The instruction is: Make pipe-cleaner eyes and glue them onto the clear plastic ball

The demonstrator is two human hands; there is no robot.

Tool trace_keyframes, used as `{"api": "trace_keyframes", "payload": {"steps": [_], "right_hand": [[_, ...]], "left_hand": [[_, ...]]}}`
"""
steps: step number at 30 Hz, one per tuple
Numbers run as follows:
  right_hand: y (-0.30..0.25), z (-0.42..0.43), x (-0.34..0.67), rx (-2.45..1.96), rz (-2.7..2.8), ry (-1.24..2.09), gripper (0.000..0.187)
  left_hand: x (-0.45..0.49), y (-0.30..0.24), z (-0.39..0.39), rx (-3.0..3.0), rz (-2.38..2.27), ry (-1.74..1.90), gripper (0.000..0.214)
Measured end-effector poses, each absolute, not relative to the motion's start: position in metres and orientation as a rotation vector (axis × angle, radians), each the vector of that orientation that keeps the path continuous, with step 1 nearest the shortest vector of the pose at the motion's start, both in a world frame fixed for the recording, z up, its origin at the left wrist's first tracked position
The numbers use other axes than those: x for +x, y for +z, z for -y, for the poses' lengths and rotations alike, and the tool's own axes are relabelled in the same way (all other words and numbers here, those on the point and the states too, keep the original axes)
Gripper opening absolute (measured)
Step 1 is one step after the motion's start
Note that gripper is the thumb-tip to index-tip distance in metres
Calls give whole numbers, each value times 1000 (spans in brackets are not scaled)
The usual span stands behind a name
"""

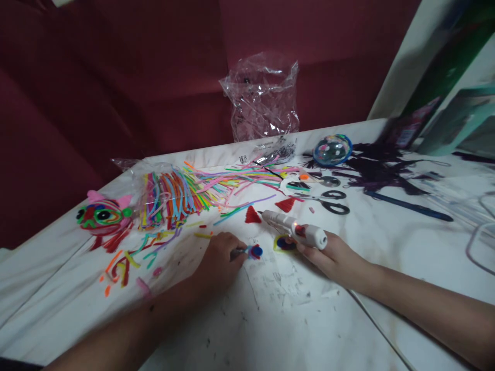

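My left hand [219,259] rests closed on the white table [294,319], pinching a small coiled pipe-cleaner piece [253,251] of blue and red by its grey stem. My right hand [331,255] is wrapped round a white hot glue gun [294,229], whose nozzle points left toward a red pipe-cleaner cone [252,215]. A yellow, red and blue coiled disc [285,243] lies just under the gun. A second red cone [286,204] lies beyond the gun's nozzle.
A pile of coloured pipe cleaners [185,193] spreads across the table's left. A pipe-cleaner cat face [103,216] lies far left. Black scissors [330,201], a blue round container [332,149], a crumpled clear bag [265,98] and dark purple strands [381,167] sit behind.
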State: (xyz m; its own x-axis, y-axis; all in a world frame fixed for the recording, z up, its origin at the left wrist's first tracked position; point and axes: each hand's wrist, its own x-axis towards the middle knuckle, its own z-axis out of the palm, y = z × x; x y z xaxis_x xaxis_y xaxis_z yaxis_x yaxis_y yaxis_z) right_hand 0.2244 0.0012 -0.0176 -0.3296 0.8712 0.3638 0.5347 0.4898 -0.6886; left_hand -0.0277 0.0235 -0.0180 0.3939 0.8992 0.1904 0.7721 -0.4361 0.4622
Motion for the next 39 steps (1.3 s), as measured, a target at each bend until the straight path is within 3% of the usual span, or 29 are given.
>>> {"api": "trace_keyframes", "payload": {"steps": [7,12,39], "right_hand": [[-18,-1,224,-1167,2009,640,18],[-18,-1,223,-1167,2013,632,18],[-18,-2,223,-1148,1983,631,17]], "left_hand": [[-24,-22,-20,2324,-1489,617,6],[-27,-20,-17,2229,-1563,647,15],[-14,-19,-20,2202,-1591,634,2]]}}
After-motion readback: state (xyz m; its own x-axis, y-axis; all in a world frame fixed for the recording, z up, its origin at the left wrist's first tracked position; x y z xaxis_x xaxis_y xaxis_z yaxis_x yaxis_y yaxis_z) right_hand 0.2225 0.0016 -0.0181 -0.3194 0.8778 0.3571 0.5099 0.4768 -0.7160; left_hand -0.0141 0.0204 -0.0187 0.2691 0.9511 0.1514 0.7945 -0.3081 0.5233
